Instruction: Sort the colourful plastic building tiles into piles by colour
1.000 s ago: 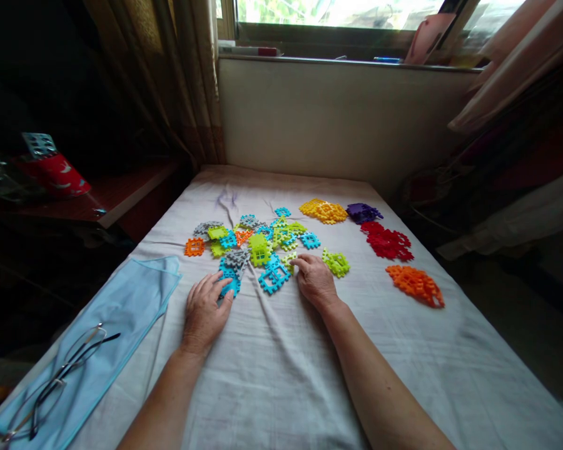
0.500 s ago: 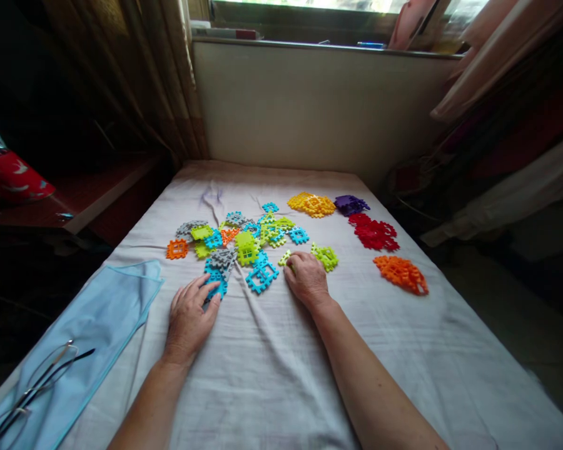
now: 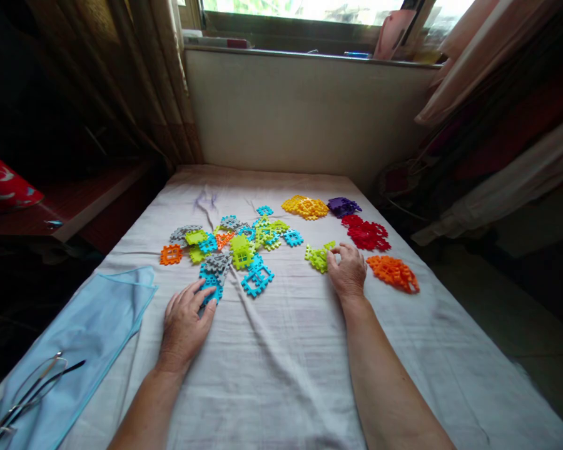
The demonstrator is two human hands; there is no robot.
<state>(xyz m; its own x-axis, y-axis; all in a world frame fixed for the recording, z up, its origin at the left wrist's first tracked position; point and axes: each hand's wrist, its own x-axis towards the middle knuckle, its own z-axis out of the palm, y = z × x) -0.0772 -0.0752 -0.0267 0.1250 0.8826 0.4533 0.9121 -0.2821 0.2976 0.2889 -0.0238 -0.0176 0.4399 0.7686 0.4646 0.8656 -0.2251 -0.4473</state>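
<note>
My left hand (image 3: 186, 319) rests on the cloth with its fingers apart. Its fingertips lie against blue square puzzle tiles (image 3: 213, 290), partly topped by grey tiles (image 3: 217, 264). Farther right, my right hand (image 3: 348, 272) bends its fingers in a pinch at the edge of a lime green puzzle tile (image 3: 329, 245), beside other lime green tiles (image 3: 316, 257); the fingertips are partly hidden. Between and beyond the hands lies a mixed heap of lime green (image 3: 243, 251), blue (image 3: 258, 278), grey and orange tiles.
Along the right lie piles of yellow (image 3: 304, 207), purple (image 3: 344, 207), red (image 3: 366, 234) and orange tiles (image 3: 393, 273). A single orange tile (image 3: 171, 254) lies left of the heap. Eyeglasses (image 3: 32, 390) rest on a light blue cloth (image 3: 98, 319) at the left edge.
My right hand has moved right with a lime green tile, from near the mixed heap to the lime green tiles. My left hand stays by the blue tiles. The view has shifted slightly.
</note>
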